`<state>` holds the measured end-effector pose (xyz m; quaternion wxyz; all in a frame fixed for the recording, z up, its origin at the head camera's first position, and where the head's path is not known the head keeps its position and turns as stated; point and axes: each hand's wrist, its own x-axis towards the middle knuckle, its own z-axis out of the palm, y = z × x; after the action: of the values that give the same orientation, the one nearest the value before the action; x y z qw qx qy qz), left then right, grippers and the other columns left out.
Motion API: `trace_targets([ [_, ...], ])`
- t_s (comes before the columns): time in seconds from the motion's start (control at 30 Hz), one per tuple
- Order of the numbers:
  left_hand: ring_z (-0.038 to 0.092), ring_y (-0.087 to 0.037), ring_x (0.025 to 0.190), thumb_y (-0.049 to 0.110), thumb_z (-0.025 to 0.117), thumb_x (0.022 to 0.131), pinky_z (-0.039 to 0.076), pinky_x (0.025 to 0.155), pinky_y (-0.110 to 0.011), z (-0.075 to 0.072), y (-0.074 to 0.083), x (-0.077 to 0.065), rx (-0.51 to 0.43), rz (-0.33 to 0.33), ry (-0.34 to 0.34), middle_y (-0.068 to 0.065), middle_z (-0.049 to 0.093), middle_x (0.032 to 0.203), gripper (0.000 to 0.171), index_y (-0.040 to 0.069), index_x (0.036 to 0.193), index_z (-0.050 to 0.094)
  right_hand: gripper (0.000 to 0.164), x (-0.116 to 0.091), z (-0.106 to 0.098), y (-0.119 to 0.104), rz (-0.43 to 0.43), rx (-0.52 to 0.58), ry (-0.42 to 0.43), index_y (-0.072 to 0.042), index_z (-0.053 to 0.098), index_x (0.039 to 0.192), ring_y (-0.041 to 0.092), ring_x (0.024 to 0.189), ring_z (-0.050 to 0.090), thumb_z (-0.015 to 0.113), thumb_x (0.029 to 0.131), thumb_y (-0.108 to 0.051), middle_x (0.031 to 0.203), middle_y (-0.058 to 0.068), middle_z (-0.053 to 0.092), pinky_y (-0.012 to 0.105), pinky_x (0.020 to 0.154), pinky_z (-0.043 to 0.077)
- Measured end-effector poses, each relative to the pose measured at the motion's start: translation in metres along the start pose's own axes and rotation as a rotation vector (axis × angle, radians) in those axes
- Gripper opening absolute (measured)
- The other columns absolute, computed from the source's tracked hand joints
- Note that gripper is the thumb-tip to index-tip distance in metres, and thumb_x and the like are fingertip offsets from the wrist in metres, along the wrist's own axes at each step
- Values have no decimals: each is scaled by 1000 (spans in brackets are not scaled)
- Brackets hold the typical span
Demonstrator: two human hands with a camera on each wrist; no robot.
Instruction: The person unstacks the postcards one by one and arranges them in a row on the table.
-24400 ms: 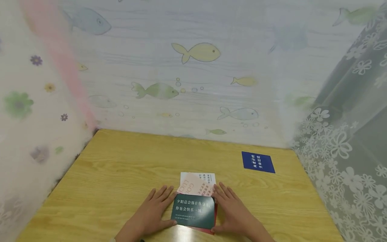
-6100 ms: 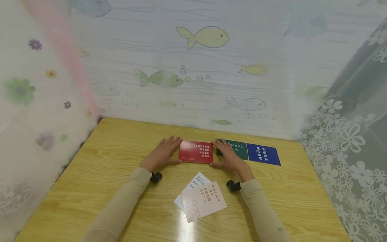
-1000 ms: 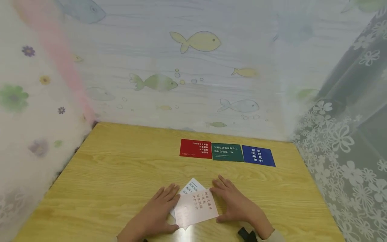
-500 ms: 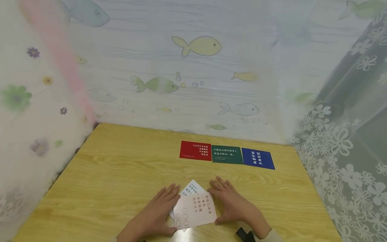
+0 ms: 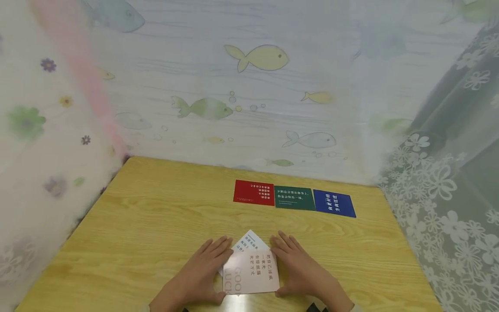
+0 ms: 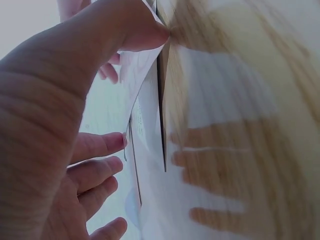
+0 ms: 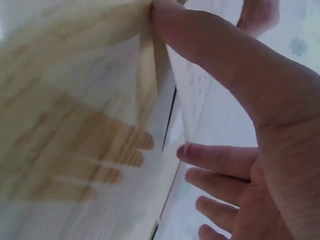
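Note:
A pale pink card (image 5: pixel 251 273) with printed characters and "GOOD LUCK" lettering lies squared to me between both hands, partly covering a tilted white card (image 5: pixel 250 242). My left hand (image 5: pixel 199 274) holds its left side, thumb at the near corner and index fingertip at the far one. On the opposite side my right hand (image 5: pixel 306 271) grips the matching two corners. In the left wrist view the pink card (image 6: pixel 142 75) looks slightly bowed and partly raised off the surface. The right wrist view shows the index fingertip touching the far edge of the pink card (image 7: pixel 187 90).
Along the back of the wooden table (image 5: pixel 156 208), a red card (image 5: pixel 254 193), a green card (image 5: pixel 294 198) and a blue card (image 5: pixel 334 203) lie side by side. A fish-patterned cloth (image 5: pixel 195 78) hangs behind, and lace curtain (image 5: pixel 440 208) stands at the right.
Over the last second the pink card has turned from slanted to nearly square, with both hands at its sides. Earlier, the green and red cards went from the pile to the back row.

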<state>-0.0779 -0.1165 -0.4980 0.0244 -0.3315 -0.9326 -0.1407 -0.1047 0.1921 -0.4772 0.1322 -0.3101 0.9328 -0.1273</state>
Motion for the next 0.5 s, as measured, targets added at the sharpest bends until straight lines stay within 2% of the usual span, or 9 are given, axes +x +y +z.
trace_targets([
  [0.23, 39, -28, 148, 49, 84, 66, 33, 121, -52, -4, -3, -2, -36, -26, -18, -9, 46, 158, 93, 7, 144, 56, 110, -6, 0, -5, -20, -97, 85, -9, 44, 154, 31, 156, 22, 86, 67, -61, 164, 7, 37, 50, 126, 23],
  [0.5, 38, -33, 149, 57, 85, 66, 31, 121, -55, -2, -9, -6, -144, -117, -42, -10, 45, 158, 103, 6, 149, 51, 102, -7, 5, -2, -63, -39, 214, -15, 50, 150, 28, 154, 29, 85, 66, -61, 159, 3, 45, 51, 123, 29],
])
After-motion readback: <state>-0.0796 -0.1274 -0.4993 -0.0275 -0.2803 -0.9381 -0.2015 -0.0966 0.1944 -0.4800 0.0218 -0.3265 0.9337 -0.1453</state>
